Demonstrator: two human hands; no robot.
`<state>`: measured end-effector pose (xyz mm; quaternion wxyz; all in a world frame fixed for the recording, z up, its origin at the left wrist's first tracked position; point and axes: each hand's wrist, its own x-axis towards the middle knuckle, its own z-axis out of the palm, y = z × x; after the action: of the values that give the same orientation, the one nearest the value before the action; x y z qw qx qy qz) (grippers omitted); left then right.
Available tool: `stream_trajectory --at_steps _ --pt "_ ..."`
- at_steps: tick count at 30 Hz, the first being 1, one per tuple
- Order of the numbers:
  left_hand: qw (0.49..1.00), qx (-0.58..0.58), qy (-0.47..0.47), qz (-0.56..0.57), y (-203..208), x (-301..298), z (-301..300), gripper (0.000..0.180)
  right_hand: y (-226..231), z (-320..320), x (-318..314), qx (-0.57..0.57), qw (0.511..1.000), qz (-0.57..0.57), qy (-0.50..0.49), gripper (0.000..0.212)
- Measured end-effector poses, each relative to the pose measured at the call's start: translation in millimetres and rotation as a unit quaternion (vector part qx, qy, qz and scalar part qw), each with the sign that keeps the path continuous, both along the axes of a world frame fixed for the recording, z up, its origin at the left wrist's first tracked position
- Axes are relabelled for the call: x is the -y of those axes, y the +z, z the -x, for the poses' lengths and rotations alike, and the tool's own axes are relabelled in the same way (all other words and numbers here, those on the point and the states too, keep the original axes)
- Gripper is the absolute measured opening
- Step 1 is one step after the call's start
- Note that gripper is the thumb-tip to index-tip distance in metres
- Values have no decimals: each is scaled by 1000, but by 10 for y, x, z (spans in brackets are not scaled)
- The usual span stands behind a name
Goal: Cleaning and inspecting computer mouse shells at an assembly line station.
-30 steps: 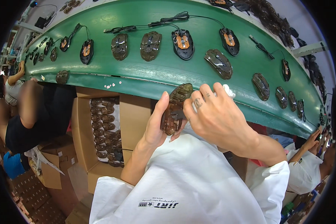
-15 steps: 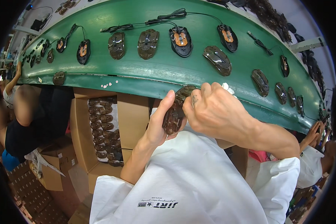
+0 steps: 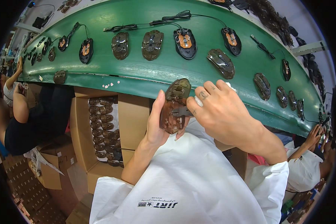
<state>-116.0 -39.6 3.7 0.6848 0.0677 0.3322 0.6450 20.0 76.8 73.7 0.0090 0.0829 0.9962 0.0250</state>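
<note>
My left hand (image 3: pixel 153 125) grips a translucent brown mouse shell (image 3: pixel 178 89), tilted upright with its inside showing, thumb along its left edge. A dark grey flat piece (image 3: pixel 181 111) lies across the middle of the shell and reaches to the fingertips of my right hand (image 3: pixel 222 108). That hand is closed around a white thing (image 3: pixel 199 101), mostly hidden in the fist; white also shows beyond the knuckles. Whether the dark piece belongs to the shell or to what I hold, I cannot tell. Both hands are in front of the belt's near edge.
On the green belt (image 3: pixel 134 71) lie several brown shells (image 3: pixel 152 44) and black mouse bases with cables (image 3: pixel 184 43). Small white bits (image 3: pixel 109 85) sit near its edge. An open cardboard box (image 3: pixel 80 130) of shells stands below, at left. Other people work at both sides.
My right hand has drawn back slightly from the shell, uncovering its inside and the dark grey piece. The left hand has tilted the shell more upright. The view has shifted slightly.
</note>
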Motion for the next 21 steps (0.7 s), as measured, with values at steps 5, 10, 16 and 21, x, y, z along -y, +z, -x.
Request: stream_trajectory --at_steps 5,10,16,21 --pt "1000 -13 2 -5 -40 9 15 66 3 22 28 1 1000 5 -5 15" --pt "999 -3 31 25 -23 -2 2 67 -97 28 112 -9 999 -6 -31 17" --pt "999 -18 38 13 -31 -11 9 68 -208 36 169 -39 997 21 -57 17" --pt "996 -32 55 67 -112 -66 36 68 -267 81 141 9 997 34 -72 19"
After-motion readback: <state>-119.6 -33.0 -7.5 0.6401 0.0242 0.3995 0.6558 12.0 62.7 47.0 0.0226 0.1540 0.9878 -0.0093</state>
